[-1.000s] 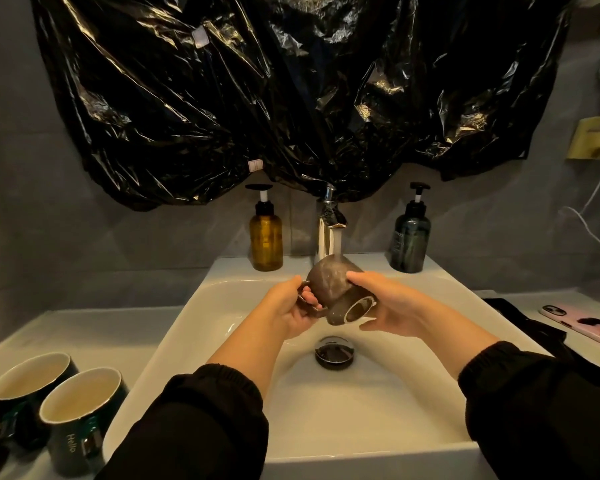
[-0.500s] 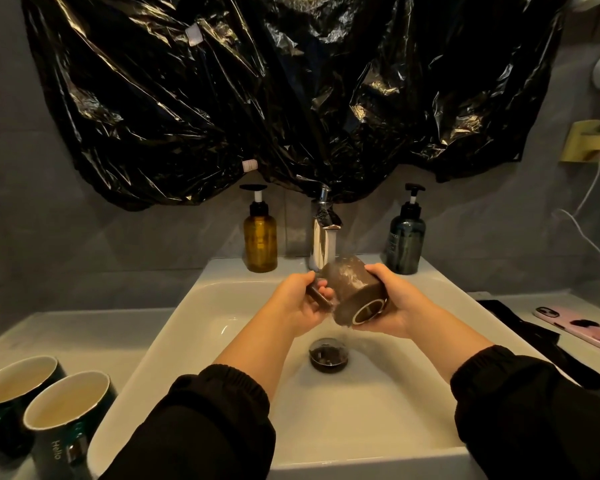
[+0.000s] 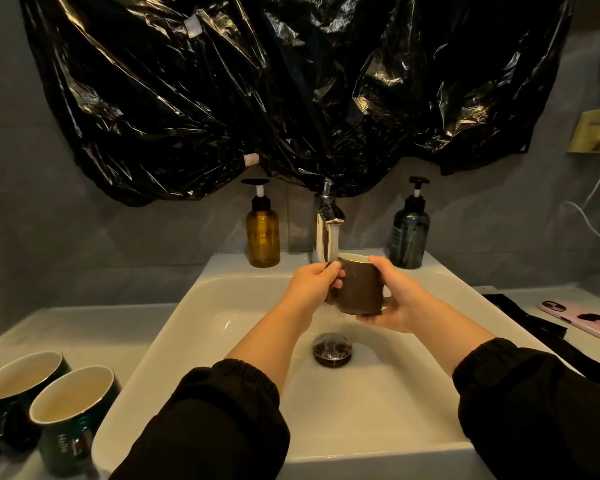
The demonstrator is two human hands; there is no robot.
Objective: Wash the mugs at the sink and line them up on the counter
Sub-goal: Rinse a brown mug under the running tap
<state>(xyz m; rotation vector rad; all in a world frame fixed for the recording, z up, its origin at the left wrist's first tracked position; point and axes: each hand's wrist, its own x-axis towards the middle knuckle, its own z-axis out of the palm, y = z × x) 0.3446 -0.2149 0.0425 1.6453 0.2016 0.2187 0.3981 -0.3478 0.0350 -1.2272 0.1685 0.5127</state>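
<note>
A dark brown mug (image 3: 361,289) is held upright over the white sink (image 3: 194,306), its rim just under the running tap (image 3: 328,230). My left hand (image 3: 314,285) grips the mug's left side, where the handle is hidden. My right hand (image 3: 395,299) cups the mug's right side and bottom. Water falls past the mug toward the drain plug (image 3: 332,349). Two dark green mugs with pale insides stand upright on the counter (image 3: 84,327) at the lower left: one (image 3: 73,420) marked "Hello", the other (image 3: 18,393) beside it.
An amber pump bottle (image 3: 262,230) and a dark pump bottle (image 3: 409,233) stand on the sink's back ledge either side of the tap. A pink phone (image 3: 582,317) and a black cloth (image 3: 534,334) lie on the right counter. Black plastic sheeting (image 3: 291,91) hangs above.
The mug has turned from tilted with its mouth toward me to upright under the tap. Both hands rose slightly with it.
</note>
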